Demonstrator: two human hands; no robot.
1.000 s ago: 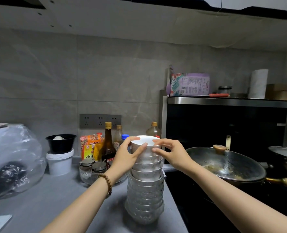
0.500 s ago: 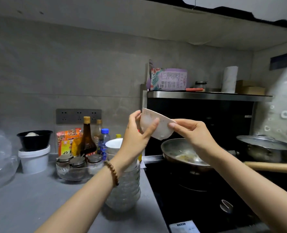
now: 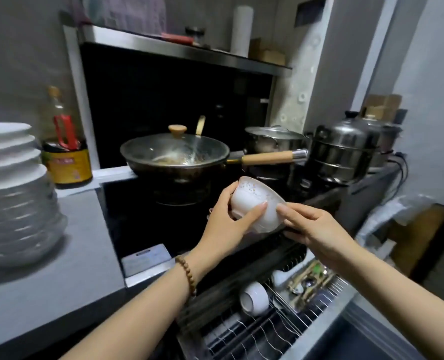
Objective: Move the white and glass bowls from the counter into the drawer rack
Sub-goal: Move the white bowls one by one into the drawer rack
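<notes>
White porcelain bowl [image 3: 254, 203] with a faint speckled pattern near the rim is tipped on its side in mid-air, over the front edge of the black cooktop [image 3: 143, 216] and above the open drawer rack [image 3: 280, 331]. Left hand [image 3: 226, 224] cups its base with the thumb pressed on the side; right hand [image 3: 317, 227] pinches the rim with its fingertips. Down in the wire rack another white bowl [image 3: 253, 298] already sits on its side, with cutlery [image 3: 309, 279] further right. The rest of the stack [image 3: 13, 193], white bowls on top and glass ones underneath, is still on the grey surface [image 3: 59, 276] at the left. Behind it a dark sauce bottle [image 3: 65, 149] has a yellow label, but the print is too blurry to read. A sticker at the cooktop's front corner [image 3: 146, 258] is unreadable too. A lidded wok [image 3: 175, 154] sits on the burner.
</notes>
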